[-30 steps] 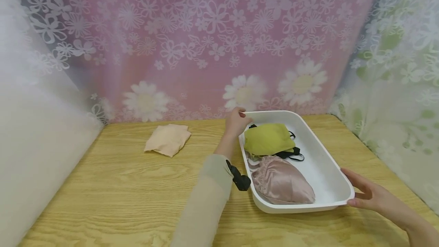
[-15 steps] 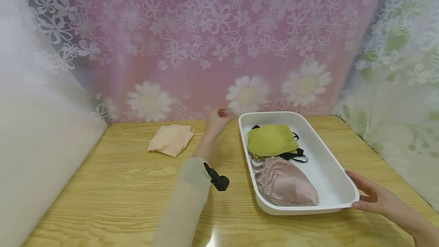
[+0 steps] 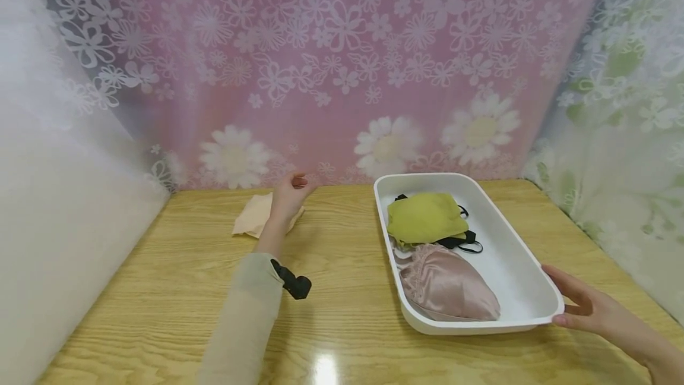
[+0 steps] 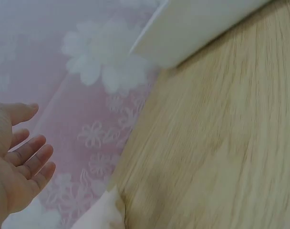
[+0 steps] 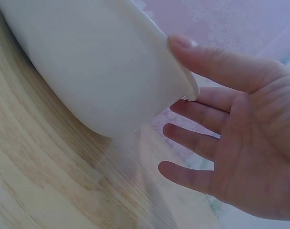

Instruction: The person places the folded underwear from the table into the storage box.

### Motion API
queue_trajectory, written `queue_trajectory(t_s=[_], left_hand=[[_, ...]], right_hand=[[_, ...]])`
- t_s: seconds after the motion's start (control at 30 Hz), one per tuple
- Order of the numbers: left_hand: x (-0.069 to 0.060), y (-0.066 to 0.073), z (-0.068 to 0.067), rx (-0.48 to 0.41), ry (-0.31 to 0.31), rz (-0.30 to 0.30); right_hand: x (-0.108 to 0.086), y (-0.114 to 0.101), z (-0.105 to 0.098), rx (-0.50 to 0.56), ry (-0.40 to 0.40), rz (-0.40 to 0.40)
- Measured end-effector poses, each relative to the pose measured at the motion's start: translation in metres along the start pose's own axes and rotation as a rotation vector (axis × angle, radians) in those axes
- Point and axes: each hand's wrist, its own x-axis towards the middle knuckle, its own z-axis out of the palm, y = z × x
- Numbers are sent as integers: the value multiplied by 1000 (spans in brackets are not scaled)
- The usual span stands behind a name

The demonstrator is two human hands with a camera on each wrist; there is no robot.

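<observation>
My left hand (image 3: 290, 198) hangs over the right part of a folded beige cloth (image 3: 251, 215), fingers loosely bent and holding nothing. In the left wrist view, a corner of the cloth (image 4: 104, 212) shows below the left hand (image 4: 21, 160). At the right, my right hand (image 3: 585, 308) pinches the near right corner of a white plastic tray (image 3: 518, 242) between thumb and forefinger. From the right wrist, the other fingers of the right hand (image 5: 231, 133) stretch out free below the tray rim (image 5: 157, 28). Inside the tray lie a yellow-green garment (image 3: 424, 218) with black straps and a pink satin bra (image 3: 454, 287).
The wood-grain table (image 3: 342, 278) lies under everything. A pink flowered curtain (image 3: 320, 76) hangs behind it, a pale sheet (image 3: 69, 195) stands at the left and a green-patterned one (image 3: 630, 153) at the right. A black strap device (image 3: 294, 283) is on the left wrist.
My left hand has let go of the tray's far left rim and moved left to above the beige cloth. The right hand stays at the tray's corner.
</observation>
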Motion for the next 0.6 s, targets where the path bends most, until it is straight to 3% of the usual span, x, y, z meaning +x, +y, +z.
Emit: queue_trajectory(t_s=[0.13, 0.37, 0.6], left_hand=[[2, -16, -18, 6, 8, -23], [1, -42, -49, 34, 27, -62], [-6, -64, -71, 39, 100, -143]], right_hand=[[-1, -1, 1, 8, -1, -21], [-2, -2, 2, -4, 6, 12], [-1, -2, 1, -20, 10, 20]])
